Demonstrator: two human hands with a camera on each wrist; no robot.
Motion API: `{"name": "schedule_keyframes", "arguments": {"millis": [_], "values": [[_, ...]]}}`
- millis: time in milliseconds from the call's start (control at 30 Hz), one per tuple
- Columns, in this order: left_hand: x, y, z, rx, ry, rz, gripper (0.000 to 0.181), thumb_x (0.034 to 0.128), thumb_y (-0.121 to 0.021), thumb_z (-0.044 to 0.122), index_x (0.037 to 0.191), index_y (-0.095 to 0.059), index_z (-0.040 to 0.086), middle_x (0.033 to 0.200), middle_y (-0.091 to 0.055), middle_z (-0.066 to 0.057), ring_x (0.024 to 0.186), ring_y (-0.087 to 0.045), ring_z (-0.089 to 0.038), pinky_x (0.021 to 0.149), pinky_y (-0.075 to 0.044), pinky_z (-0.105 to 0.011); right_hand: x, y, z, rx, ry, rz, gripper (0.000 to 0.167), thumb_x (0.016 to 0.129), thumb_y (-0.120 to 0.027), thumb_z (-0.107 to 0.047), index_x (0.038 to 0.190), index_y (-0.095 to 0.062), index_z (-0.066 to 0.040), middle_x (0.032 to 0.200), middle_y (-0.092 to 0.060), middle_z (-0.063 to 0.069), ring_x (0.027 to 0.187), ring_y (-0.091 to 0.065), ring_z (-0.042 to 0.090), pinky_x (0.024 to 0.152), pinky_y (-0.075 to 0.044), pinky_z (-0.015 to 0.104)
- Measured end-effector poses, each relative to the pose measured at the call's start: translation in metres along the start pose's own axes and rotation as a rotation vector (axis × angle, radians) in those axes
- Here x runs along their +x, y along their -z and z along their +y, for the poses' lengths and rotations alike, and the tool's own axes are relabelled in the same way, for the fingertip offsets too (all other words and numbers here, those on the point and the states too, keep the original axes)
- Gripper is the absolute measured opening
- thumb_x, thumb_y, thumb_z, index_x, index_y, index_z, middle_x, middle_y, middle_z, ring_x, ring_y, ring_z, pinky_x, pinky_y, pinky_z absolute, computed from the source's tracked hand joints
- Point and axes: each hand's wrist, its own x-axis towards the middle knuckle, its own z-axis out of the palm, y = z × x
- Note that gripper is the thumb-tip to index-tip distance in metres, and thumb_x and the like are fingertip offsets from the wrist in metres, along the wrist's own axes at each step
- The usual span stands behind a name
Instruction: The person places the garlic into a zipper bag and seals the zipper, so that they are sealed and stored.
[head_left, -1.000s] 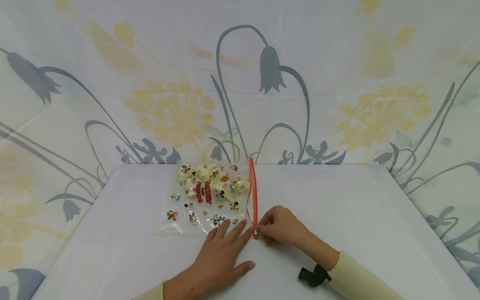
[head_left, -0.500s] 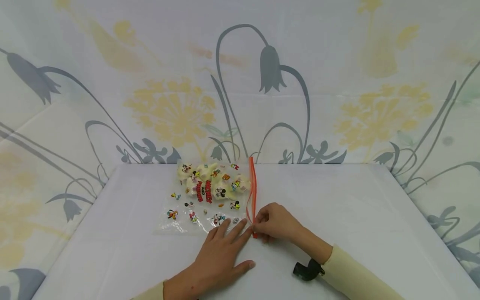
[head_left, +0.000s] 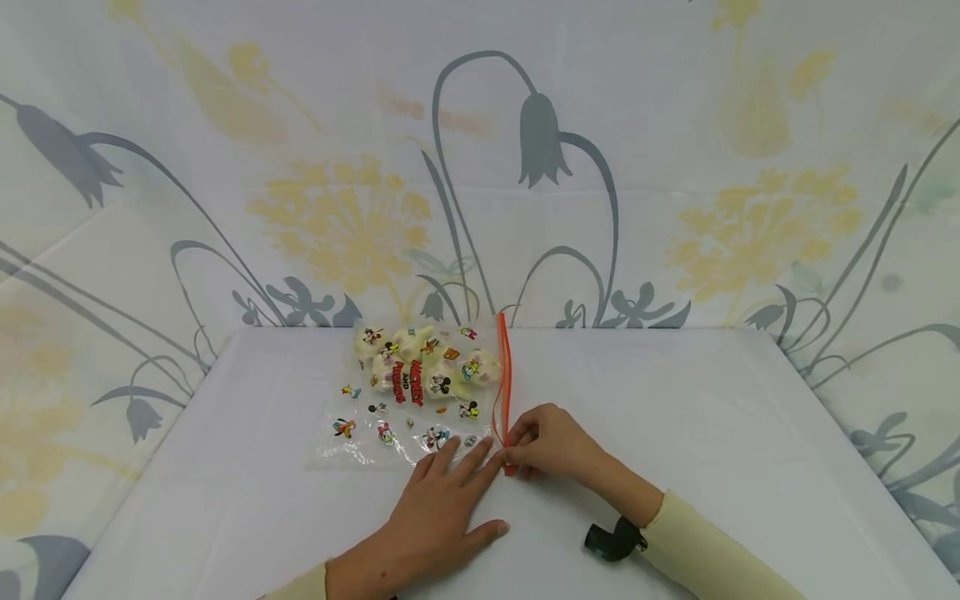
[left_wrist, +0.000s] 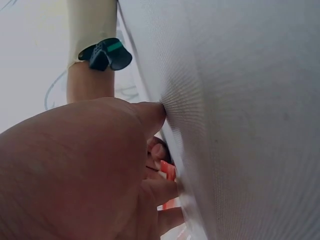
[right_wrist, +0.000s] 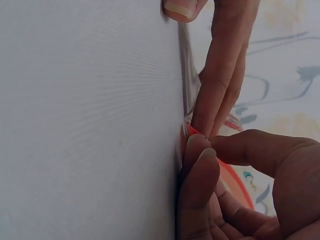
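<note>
A clear zip bag (head_left: 416,421) with cartoon prints and red lettering lies flat in the head view. Its orange-red zip strip (head_left: 506,367) runs along the right edge. Pale cream rounded items (head_left: 446,375) show through the upper half; their kind is unclear. My left hand (head_left: 435,517) rests with spread, straight fingers on the bag's near right corner and the table. My right hand (head_left: 558,446) pinches the near end of the zip strip between thumb and curled fingers. In the right wrist view, a bit of red strip (right_wrist: 192,131) shows by the right fingertips, which hide the rest.
The bag lies on a white cloth-covered table (head_left: 675,400). A patterned backdrop (head_left: 637,208) with grey and yellow flowers stands behind and at the sides. A black wrist device (head_left: 615,540) is on my right wrist, just above the cloth.
My right hand has shifted slightly left and away from me, and its fingertips now cover more of the zip strip's near end. The left hand and the bag have barely moved.
</note>
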Motion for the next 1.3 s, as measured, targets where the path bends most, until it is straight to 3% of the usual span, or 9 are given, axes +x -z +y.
{"name": "schedule_keyframes", "arguments": {"millis": [167,300,433,533,633,867,967,1167,1300], "values": [[0.002,-0.001,-0.001,-0.033,0.018,0.018,0.078,0.1000,-0.063,0.062,0.165,-0.041,0.025,0.171,-0.037,-0.001,0.154,-0.033,-0.042,0.116,-0.038,-0.062,0.001,-0.001,0.003,0.070,-0.017,-0.010,0.017,0.090,-0.084,-0.015,0.090,-0.073,-0.002,0.074,-0.075,0.005,0.059,-0.068,0.016,0.055,-0.056,0.031],[0.005,-0.001,0.002,-0.126,0.045,0.137,0.060,0.0990,-0.070,0.051,0.149,-0.059,0.020,0.148,-0.054,-0.001,0.138,-0.047,-0.030,0.109,-0.045,-0.054,0.001,-0.002,0.004,0.108,-0.027,-0.010,0.015,0.090,-0.083,-0.013,0.091,-0.073,-0.001,0.075,-0.076,0.007,0.059,-0.069,0.017,0.056,-0.057,0.031],[0.007,0.002,0.007,-0.403,0.070,0.180,0.030,0.0992,-0.072,0.035,0.124,-0.070,0.018,0.112,-0.062,0.009,0.104,-0.057,-0.011,0.091,-0.052,-0.034,0.002,-0.001,0.005,0.142,-0.037,-0.013,0.014,0.090,-0.082,-0.011,0.092,-0.073,0.000,0.075,-0.076,0.009,0.060,-0.070,0.018,0.057,-0.058,0.032],[0.007,0.002,0.010,-0.660,0.104,0.106,0.017,0.0989,-0.072,0.028,0.111,-0.071,0.015,0.094,-0.065,0.015,0.082,-0.060,-0.002,0.076,-0.053,-0.025,0.002,0.000,0.005,0.183,-0.063,-0.014,0.015,0.089,-0.081,-0.011,0.094,-0.074,0.001,0.076,-0.076,0.010,0.062,-0.071,0.017,0.059,-0.059,0.031],[0.007,0.000,0.012,-0.837,0.139,0.028,0.024,0.0994,-0.072,0.026,0.114,-0.073,0.008,0.086,-0.070,0.013,0.072,-0.063,-0.001,0.071,-0.051,-0.022,0.002,0.001,0.006,0.235,-0.092,-0.019,0.016,0.090,-0.081,-0.009,0.096,-0.074,0.003,0.077,-0.076,0.011,0.065,-0.073,0.017,0.061,-0.060,0.032],[0.008,-0.006,0.017,-1.377,0.254,-0.127,0.053,0.1062,-0.059,0.016,0.150,-0.045,-0.011,0.107,-0.079,-0.011,0.082,-0.077,-0.021,0.073,-0.061,-0.028,0.006,0.005,0.010,0.284,-0.128,-0.039,0.019,0.090,-0.082,-0.012,0.098,-0.075,0.004,0.079,-0.077,0.010,0.068,-0.074,0.017,0.067,-0.063,0.033],[0.010,-0.011,0.019,-1.530,0.305,-0.148,0.057,0.1076,-0.054,0.016,0.155,-0.037,-0.011,0.119,-0.076,-0.016,0.095,-0.078,-0.025,0.083,-0.062,-0.033,0.006,0.007,0.010,0.293,-0.131,-0.045,0.020,0.090,-0.082,-0.013,0.098,-0.076,0.004,0.080,-0.077,0.010,0.068,-0.074,0.017,0.068,-0.063,0.033],[0.017,-0.019,0.016,-1.700,0.407,-0.034,0.049,0.1096,-0.054,0.023,0.147,-0.040,-0.006,0.131,-0.070,-0.014,0.106,-0.075,-0.025,0.091,-0.060,-0.033,0.005,0.009,0.009,0.308,-0.117,-0.061,0.021,0.091,-0.080,-0.012,0.102,-0.076,0.005,0.082,-0.078,0.011,0.069,-0.074,0.016,0.068,-0.063,0.031],[0.020,-0.019,0.013,-1.730,0.422,0.011,0.044,0.1105,-0.055,0.026,0.140,-0.043,-0.005,0.132,-0.070,-0.016,0.106,-0.076,-0.023,0.091,-0.060,-0.031,0.005,0.011,0.008,0.318,-0.117,-0.075,0.021,0.092,-0.080,-0.012,0.102,-0.076,0.006,0.084,-0.078,0.011,0.070,-0.074,0.016,0.067,-0.062,0.029]]}}
